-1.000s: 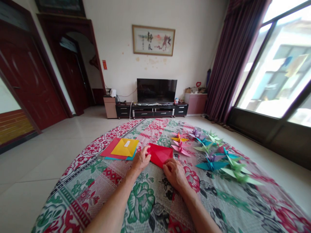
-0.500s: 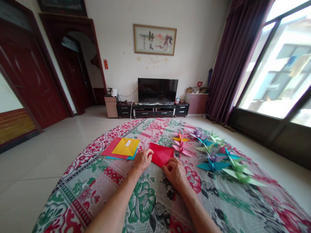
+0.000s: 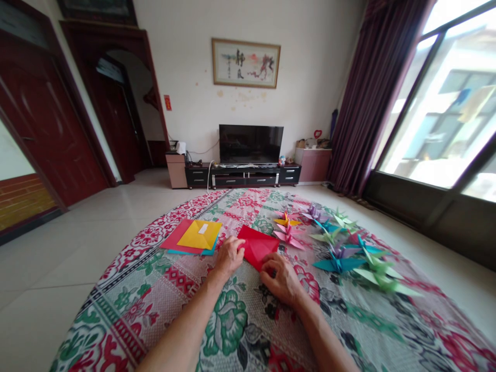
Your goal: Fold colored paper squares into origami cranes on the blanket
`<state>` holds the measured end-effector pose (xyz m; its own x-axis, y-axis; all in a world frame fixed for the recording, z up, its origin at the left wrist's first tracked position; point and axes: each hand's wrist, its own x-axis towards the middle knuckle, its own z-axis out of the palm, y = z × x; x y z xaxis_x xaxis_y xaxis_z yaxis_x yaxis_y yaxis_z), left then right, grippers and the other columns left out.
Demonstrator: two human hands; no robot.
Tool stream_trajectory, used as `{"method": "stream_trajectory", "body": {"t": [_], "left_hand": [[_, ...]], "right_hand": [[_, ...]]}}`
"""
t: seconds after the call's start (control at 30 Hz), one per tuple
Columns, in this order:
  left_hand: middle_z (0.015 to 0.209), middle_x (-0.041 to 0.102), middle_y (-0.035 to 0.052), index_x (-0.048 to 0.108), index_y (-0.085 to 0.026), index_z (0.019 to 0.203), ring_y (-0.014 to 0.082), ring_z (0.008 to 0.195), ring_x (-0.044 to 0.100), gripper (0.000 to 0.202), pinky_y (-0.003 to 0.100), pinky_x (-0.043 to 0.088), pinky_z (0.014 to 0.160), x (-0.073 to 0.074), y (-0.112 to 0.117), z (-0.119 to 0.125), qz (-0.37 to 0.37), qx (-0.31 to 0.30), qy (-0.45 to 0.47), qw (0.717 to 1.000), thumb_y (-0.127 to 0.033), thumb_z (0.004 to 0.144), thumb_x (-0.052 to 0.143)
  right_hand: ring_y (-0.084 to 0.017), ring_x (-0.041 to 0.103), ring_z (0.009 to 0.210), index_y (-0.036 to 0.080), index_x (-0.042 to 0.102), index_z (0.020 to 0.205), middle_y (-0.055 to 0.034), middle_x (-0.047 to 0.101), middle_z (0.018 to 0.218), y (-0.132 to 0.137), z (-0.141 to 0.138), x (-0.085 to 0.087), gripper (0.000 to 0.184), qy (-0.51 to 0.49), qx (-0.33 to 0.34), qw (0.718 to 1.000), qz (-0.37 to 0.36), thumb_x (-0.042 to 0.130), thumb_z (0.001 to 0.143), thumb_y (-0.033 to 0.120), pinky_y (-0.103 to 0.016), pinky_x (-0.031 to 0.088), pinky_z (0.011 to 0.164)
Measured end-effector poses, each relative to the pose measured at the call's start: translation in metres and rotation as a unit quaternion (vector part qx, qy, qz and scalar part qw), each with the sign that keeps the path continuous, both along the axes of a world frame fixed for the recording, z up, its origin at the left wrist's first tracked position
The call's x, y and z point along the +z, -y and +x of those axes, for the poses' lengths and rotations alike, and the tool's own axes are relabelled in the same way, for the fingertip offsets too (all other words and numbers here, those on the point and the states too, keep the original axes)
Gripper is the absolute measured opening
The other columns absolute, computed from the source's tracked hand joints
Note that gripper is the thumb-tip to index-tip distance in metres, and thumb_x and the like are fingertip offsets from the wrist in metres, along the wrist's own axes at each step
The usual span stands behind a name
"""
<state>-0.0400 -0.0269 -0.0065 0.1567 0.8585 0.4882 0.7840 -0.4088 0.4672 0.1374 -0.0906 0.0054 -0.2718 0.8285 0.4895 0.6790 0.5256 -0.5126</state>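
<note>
A square sheet of red origami paper (image 3: 256, 246) with crease lines lies on the flowered tablecloth (image 3: 174, 320), turned a little askew. My left hand (image 3: 231, 254) pinches its left corner between thumb and fingers. At its near right corner, my right hand (image 3: 279, 274) is closed with thumb and fingertips on the paper's edge. To the left is a stack of coloured paper, with a yellow sheet (image 3: 197, 238) on top, a pink sheet (image 3: 173, 236) and blue paper (image 3: 209, 252) beneath. Just beyond my right hand sits a pink paper crane (image 3: 289, 237).
Several folded cranes spread over the right side of the table, among them an orange crane (image 3: 287, 220), a blue crane (image 3: 341, 262) and a green crane (image 3: 387, 274). Past the table stand a television (image 3: 251, 144) and a low black cabinet (image 3: 246, 178).
The red paper has turned slightly, its far corner lifting upward in view. My right hand has shifted a little right and down. My left hand keeps its pinch.
</note>
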Motion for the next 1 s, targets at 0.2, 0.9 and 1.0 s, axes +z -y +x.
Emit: {"method": "stream_trajectory", "body": {"t": [0.2, 0.9, 1.0], "left_hand": [[0.089, 0.065, 0.0047, 0.066, -0.016, 0.084, 0.0158, 0.087, 0.059, 0.041, 0.028, 0.045, 0.085, 0.003, -0.003, -0.014, -0.013, -0.058, 0.097, 0.994, 0.003, 0.060, 0.039], [0.082, 0.064, 0.0034, 0.057, -0.017, 0.052, 0.0142, 0.081, 0.060, 0.027, 0.026, 0.046, 0.078, 0.000, -0.007, -0.027, -0.007, -0.144, 0.118, 0.983, 0.002, 0.057, 0.038], [0.083, 0.064, 0.0034, 0.057, -0.017, 0.052, 0.0140, 0.082, 0.060, 0.028, 0.026, 0.046, 0.078, -0.003, -0.009, -0.028, -0.004, -0.141, 0.120, 0.983, 0.003, 0.056, 0.038]], "right_hand": [[-0.016, 0.055, 0.085, 0.019, 0.063, 0.062, -0.0030, 0.063, 0.088, 0.001, 0.004, 0.001, 0.021, -0.005, 0.012, 1.000, -0.022, 0.046, 0.066, 0.009, -0.028, 0.039, 0.080], [-0.015, 0.059, 0.074, 0.019, 0.059, 0.049, -0.0045, 0.066, 0.079, -0.008, 0.015, -0.007, 0.027, -0.043, -0.023, 0.999, -0.024, 0.039, 0.062, 0.007, -0.025, 0.043, 0.074], [-0.013, 0.059, 0.073, 0.019, 0.060, 0.051, -0.0035, 0.066, 0.078, -0.009, 0.022, -0.007, 0.029, -0.066, -0.021, 0.997, -0.029, 0.036, 0.061, 0.006, -0.024, 0.044, 0.073]]}}
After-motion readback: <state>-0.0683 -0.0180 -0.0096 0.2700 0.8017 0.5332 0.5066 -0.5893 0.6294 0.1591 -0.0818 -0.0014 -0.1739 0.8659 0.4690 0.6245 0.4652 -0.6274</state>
